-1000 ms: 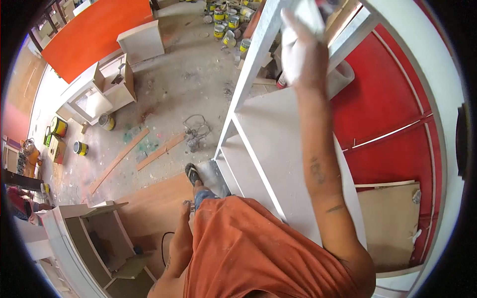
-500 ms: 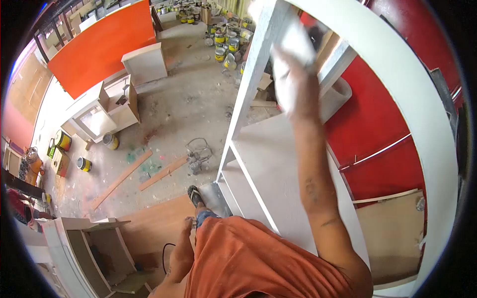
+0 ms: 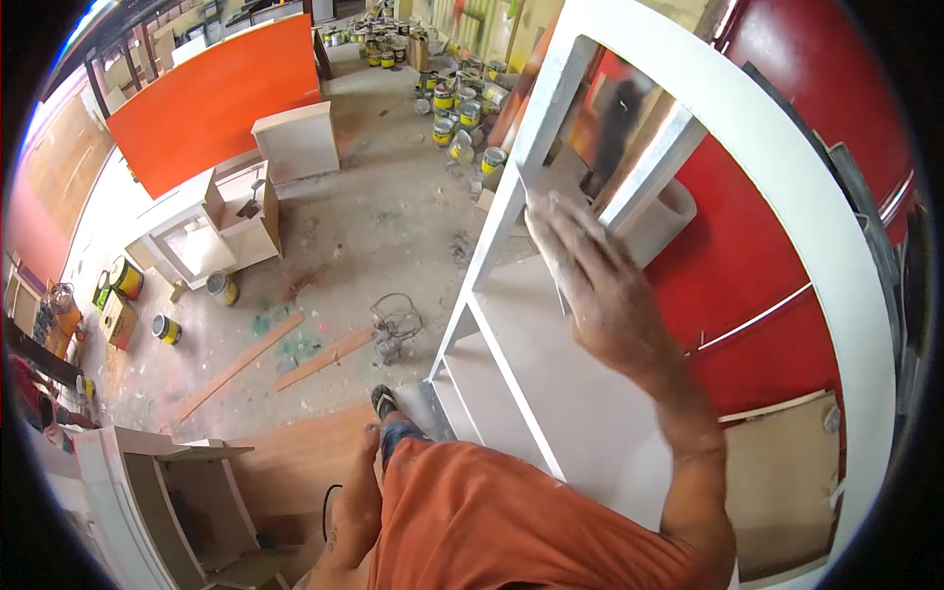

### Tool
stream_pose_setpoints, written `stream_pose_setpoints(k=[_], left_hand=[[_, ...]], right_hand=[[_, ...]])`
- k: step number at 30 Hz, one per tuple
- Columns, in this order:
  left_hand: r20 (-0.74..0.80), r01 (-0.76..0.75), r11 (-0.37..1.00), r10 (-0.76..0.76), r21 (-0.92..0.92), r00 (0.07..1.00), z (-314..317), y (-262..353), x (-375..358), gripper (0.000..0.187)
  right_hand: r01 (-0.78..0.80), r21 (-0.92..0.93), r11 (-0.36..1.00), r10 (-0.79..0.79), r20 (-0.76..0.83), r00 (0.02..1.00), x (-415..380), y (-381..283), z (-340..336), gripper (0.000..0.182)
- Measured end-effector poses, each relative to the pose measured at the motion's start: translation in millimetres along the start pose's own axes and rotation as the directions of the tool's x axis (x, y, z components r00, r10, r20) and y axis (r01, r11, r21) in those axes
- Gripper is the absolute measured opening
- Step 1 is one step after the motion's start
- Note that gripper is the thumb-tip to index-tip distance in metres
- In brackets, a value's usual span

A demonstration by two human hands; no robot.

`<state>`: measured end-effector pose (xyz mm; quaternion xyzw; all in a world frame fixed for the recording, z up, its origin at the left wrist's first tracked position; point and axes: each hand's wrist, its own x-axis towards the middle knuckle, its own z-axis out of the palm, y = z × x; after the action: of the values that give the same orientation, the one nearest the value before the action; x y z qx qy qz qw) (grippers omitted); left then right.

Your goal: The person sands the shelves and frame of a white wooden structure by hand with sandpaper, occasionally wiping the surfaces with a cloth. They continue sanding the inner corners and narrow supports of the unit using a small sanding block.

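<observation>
My right hand [image 3: 595, 275], dusted with white, grips a thin pale sheet that looks like sandpaper [image 3: 543, 236]. Its fingers press together along the sheet, beside the white upright post [image 3: 506, 211] of a tall shelf unit. Part of the sheet is hidden behind the fingers. Below the hand is the unit's pale shelf panel [image 3: 600, 393]. My left hand [image 3: 371, 439] hangs low beside my leg, over a brown board [image 3: 305, 442]; its fingers are too small and foreshortened to make out.
A curved white frame [image 3: 836, 236] rises on the right before red panels [image 3: 747, 256]. Paint cans [image 3: 462, 147] crowd the back. Planks [image 3: 241, 366] and a corded tool [image 3: 388, 344] lie on the floor. An open cabinet [image 3: 187, 511] stands lower left; a person [image 3: 44, 403] shows at far left.
My right hand has come down and nearer to me along the post with the sheet, and its elbow is more bent. My left hand has barely moved.
</observation>
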<state>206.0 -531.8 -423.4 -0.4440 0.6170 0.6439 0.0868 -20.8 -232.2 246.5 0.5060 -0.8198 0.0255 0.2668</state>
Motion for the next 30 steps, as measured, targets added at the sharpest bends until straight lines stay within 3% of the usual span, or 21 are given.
stream_pose_setpoints(k=[2,3,4,5,6,8,10,11,14,15,16,18,20,21,22,24,25,26,28,29,30], left_hand=[[0.031,-0.223,0.949,0.221,0.223,0.975,4,17,23,0.031],[0.039,-0.231,0.946,0.229,0.227,0.973,8,32,34,0.031],[0.027,-0.280,0.931,0.282,0.234,0.959,17,47,42,0.030],[0.017,-0.327,0.915,0.332,0.238,0.943,30,63,49,0.029],[0.030,-0.329,0.913,0.332,0.242,0.943,40,84,47,0.029],[0.287,-0.223,0.974,0.225,-0.037,0.931,48,124,31,0.028],[0.357,-0.286,0.957,0.253,0.041,0.899,56,138,39,0.028],[0.399,-0.296,0.953,0.248,0.061,0.883,56,140,43,0.027],[0.439,-0.304,0.936,0.201,0.178,0.876,39,143,45,0.026],[0.452,-0.317,0.882,0.138,0.349,0.881,25,143,50,0.025],[0.491,-0.462,0.818,0.263,0.342,0.830,7,132,60,0.028],[0.559,-0.660,0.658,0.413,0.363,0.719,-32,101,83,0.031],[0.611,-0.722,0.504,0.401,0.475,0.682,-64,85,109,0.029],[0.636,-0.744,0.438,0.394,0.505,0.664,-76,83,114,0.029],[0.651,-0.755,0.400,0.387,0.520,0.654,-85,85,116,0.028],[0.684,-0.789,0.320,0.394,0.524,0.614,-103,82,131,0.027],[0.694,-0.802,0.277,0.403,0.529,0.597,-109,87,132,0.027],[0.720,-0.837,0.202,0.434,0.509,0.542,-113,91,138,0.026],[0.777,-0.895,-0.033,0.511,0.445,0.368,-117,98,153,0.026],[0.791,-0.882,-0.280,0.592,0.380,0.153,-119,98,157,0.025],[0.788,-0.912,0.101,0.473,0.397,0.395,-116,105,164,0.026]], right_hand=[[0.069,-0.114,0.991,-0.077,-0.066,0.995,20,-5,-17,0.055],[0.143,-0.236,0.961,-0.176,-0.124,0.977,32,-5,-22,0.055],[0.136,-0.243,0.960,-0.169,-0.121,0.978,46,-2,-25,0.055],[0.126,-0.373,0.919,-0.183,-0.121,0.976,61,2,-27,0.055],[0.111,-0.495,0.862,-0.193,-0.117,0.974,74,10,-27,0.054],[0.041,-0.576,0.817,-0.096,-0.066,0.993,82,25,-11,0.054],[0.040,-0.639,0.768,-0.004,0.058,0.998,80,35,6,0.052],[0.137,-0.611,0.780,-0.065,0.139,0.988,76,35,9,0.061],[0.142,-0.523,0.841,-0.055,0.178,0.982,87,36,6,0.053],[0.012,-0.486,0.874,0.035,0.087,0.996,94,36,-9,0.054],[0.022,-0.724,0.690,0.015,0.044,0.999,109,39,-24,0.054],[-0.076,-0.773,0.630,0.132,0.011,0.991,111,26,-9,0.054],[0.070,-0.686,0.725,0.075,0.180,0.981,87,19,36,0.055],[0.085,-0.491,0.867,0.054,0.261,0.964,79,15,52,0.056],[0.079,-0.504,0.860,0.068,0.267,0.961,87,10,43,0.056],[-0.113,-0.724,0.681,0.427,0.267,0.864,115,-2,9,0.062],[-0.249,-0.707,0.662,0.430,0.086,0.899,127,10,-10,0.056],[0.053,-0.892,0.450,0.117,0.118,0.986,137,24,-31,0.056],[-0.133,-0.845,0.517,0.390,0.095,0.916,130,4,-8,0.059],[-0.141,-0.850,0.507,0.406,0.091,0.909,114,-2,15,0.059],[0.033,-0.776,0.630,0.297,0.280,0.913,92,-5,43,0.061]])
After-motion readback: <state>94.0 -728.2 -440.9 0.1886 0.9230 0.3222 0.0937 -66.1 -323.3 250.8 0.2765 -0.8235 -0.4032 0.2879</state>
